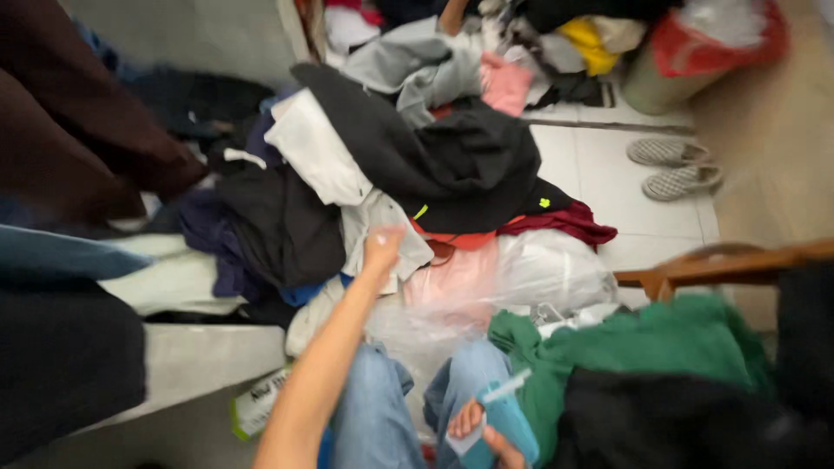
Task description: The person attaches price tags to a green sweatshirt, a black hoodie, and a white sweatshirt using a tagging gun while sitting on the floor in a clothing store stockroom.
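head view: at the top right a pale round bin (647, 85) stands on the tiled floor (608, 165), with a red plastic bag (721, 43) bulging out of its mouth; what fills the bag is too blurred to tell. low in the middle a clear plastic bag (521, 282) lies on the floor, with pink cloth showing through its left part.

the left hand (380, 247) is stretched forward on a bare arm, its fingers against a light grey garment (382, 230) at the front edge of the clothes heap; motion blur hides whether the fingers are closed on the cloth, so i cannot tell. the right hand (486, 434) is at the bottom edge, over the person's blue-jeaned knees, gripping a light blue folded item (512, 421) with a thin white strip across its top.

the heap fills the middle: a black garment (452, 156) lies on top, a white one (317, 156) just left of it, a dark red one (565, 221) pokes out under its right edge, and a pink piece (506, 85) and yellow piece (591, 43) sit farther back. a green garment (643, 343) lies just right of the right hand, beside a wooden chair arm (721, 265). a pair of checked slip-on shoes (673, 167) rests on the floor at the right, well apart from both hands.
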